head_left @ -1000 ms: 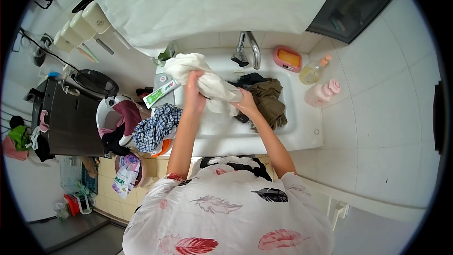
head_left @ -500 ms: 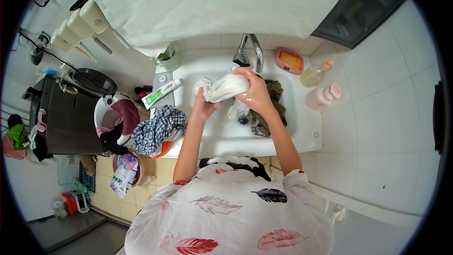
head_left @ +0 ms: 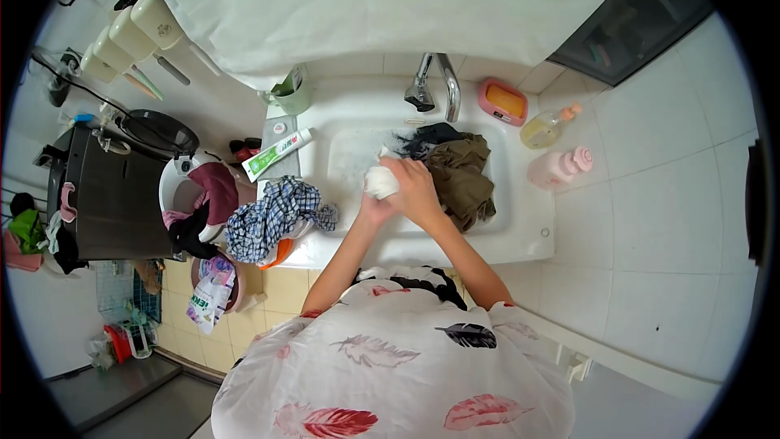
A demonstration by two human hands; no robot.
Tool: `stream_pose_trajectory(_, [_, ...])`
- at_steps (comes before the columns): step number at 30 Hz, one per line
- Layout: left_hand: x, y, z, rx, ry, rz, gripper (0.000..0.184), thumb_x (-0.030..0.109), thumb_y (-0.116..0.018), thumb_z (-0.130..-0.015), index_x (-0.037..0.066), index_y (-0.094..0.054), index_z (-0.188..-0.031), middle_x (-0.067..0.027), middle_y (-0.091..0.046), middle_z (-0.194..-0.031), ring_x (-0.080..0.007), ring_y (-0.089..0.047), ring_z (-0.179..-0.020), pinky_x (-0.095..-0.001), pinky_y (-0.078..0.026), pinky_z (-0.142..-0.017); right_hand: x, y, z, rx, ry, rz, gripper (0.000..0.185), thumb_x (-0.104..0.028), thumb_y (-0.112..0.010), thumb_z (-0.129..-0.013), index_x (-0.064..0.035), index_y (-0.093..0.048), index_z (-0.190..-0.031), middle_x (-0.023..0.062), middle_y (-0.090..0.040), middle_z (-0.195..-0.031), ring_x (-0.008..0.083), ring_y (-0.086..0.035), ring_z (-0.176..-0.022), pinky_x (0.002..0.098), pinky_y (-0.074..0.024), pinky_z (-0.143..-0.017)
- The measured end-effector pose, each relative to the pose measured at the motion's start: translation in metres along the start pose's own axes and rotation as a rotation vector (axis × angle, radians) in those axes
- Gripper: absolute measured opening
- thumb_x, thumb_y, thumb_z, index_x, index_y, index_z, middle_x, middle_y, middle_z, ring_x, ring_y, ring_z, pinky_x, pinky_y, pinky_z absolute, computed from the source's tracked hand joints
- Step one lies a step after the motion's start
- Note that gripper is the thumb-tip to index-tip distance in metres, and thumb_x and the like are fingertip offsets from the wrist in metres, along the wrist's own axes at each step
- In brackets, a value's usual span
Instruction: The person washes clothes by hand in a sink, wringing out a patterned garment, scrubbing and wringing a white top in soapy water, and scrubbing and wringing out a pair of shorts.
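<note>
A white cloth (head_left: 381, 182) is bunched into a small ball above the white sink (head_left: 520, 228). My left hand (head_left: 375, 208) is closed round its underside, partly hidden by the cloth and the other hand. From the right, my right hand (head_left: 413, 187) wraps over the cloth, touching my left hand. Beside my right hand, an olive-brown garment (head_left: 461, 179) lies in the basin, with a dark wet cloth (head_left: 426, 138) at its far edge. Foamy water shows on the basin floor.
The faucet (head_left: 447, 89) stands at the back, near a pink soap dish (head_left: 491, 110). Two pump bottles, one yellowish (head_left: 543, 130) and one pink (head_left: 556, 167), are at right. On the left are a toothpaste tube (head_left: 276, 154), a green cup (head_left: 294, 97) and a checkered cloth (head_left: 272, 219).
My hands have come together and moved slightly down in view. The white cloth, earlier stretched and twisted between them, is now squeezed into a compact ball. More of the dark cloth shows.
</note>
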State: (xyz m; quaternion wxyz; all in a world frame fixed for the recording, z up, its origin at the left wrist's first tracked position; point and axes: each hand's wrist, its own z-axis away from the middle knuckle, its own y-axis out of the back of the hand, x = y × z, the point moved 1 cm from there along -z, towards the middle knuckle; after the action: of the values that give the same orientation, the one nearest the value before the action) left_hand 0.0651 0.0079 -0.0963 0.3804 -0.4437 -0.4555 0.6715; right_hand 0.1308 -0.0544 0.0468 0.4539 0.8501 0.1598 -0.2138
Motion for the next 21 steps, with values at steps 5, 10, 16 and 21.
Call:
stream_pose_trajectory(5, [0.003,0.015,-0.001,-0.049,-0.168,-0.025,0.046,0.044,-0.039,-0.08,0.006,-0.049,-0.103,-0.0127,-0.053,-0.105,-0.026,-0.052,-0.095,-0.0393,-0.041,-0.086,-0.001,-0.027,0.03,0.201,-0.417,-0.439,0.037,-0.007,-0.063,-0.06,-0.0072,-0.044,-0.091,0.0093,-0.052,-0.076,0.0189,-0.051,-0.071,0.0288,-0.0401,-0.064])
stream_pose_trajectory(10, [0.005,-0.002,0.002,-0.025,-0.284,-0.145,0.05,0.041,-0.034,-0.081,0.001,-0.046,-0.107,-0.0155,-0.053,-0.103,-0.0296,-0.052,-0.092,-0.0427,-0.042,-0.084,0.013,-0.026,0.047,0.266,-0.763,-1.09,0.041,0.005,-0.058,-0.059,-0.0087,-0.038,-0.092,0.0036,-0.045,-0.086,0.013,-0.049,-0.08,0.0256,-0.0438,-0.065])
stream_pose_trajectory(16, [-0.013,-0.034,0.013,0.046,-0.35,-0.176,0.061,0.042,-0.04,-0.076,-0.003,-0.039,-0.116,-0.0196,-0.049,-0.11,-0.0343,-0.049,-0.097,-0.043,-0.039,-0.087,0.011,-0.022,0.061,0.384,-1.028,-1.823,0.041,0.009,-0.05,-0.064,-0.0058,-0.041,-0.102,0.0083,-0.047,-0.1,0.0198,-0.046,-0.099,0.0325,-0.0392,-0.084])
stream_pose_trajectory(21, [-0.022,-0.073,0.021,0.004,-0.273,-0.326,0.045,0.033,-0.046,-0.073,-0.001,-0.047,-0.103,-0.0167,-0.053,-0.097,-0.0282,-0.052,-0.089,-0.0392,-0.041,-0.085,0.008,-0.019,0.065,0.406,-0.968,-2.14,0.052,0.007,-0.055,-0.061,-0.0043,-0.037,-0.108,0.0094,-0.044,-0.106,0.0223,-0.043,-0.104,0.0339,-0.0353,-0.09])
